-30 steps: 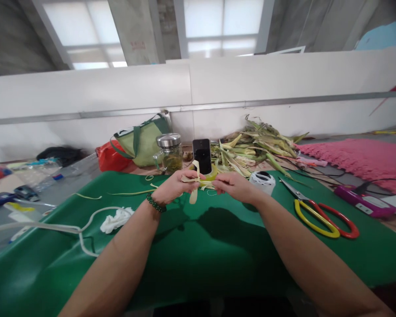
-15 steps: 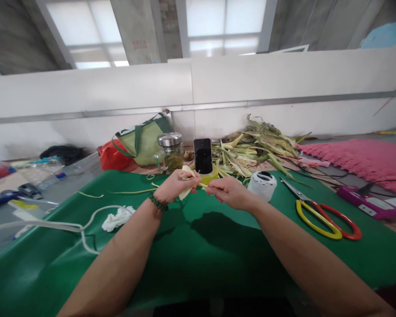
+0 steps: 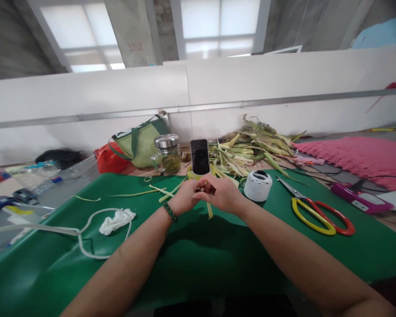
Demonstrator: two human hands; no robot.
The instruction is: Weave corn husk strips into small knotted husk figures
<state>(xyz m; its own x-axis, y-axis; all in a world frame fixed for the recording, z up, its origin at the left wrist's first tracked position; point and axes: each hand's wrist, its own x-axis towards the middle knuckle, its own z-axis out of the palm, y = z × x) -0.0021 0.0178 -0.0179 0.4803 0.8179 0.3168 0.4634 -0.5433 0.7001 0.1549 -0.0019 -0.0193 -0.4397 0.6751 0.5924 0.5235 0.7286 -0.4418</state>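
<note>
Above the green mat [image 3: 204,264], my left hand [image 3: 185,196] and my right hand [image 3: 223,193] meet with fingers bent together. Both are closed on a pale yellow-green corn husk strip [image 3: 210,211]; one end hangs below the right fingers, and the part between the fingers is hidden. Just behind the hands a phone [image 3: 200,156] stands upright in a yellow holder, partly covered by them. Cut strips of husk [image 3: 166,192] lie left of the left hand. To the right of the right hand stands a white-wrapped roll [image 3: 258,186].
Scissors [image 3: 313,215] with red and yellow handles lie at right, blades apart. A heap of corn husks [image 3: 251,145], a lidded glass jar [image 3: 168,154] and a green bag [image 3: 141,143] stand behind. White tubing [image 3: 82,246] and crumpled tissue [image 3: 117,221] lie at left.
My hands have come together; the right hand moved left over the left fingers. The husk, held out between them before, now hangs below the right hand. The view has shifted slightly.
</note>
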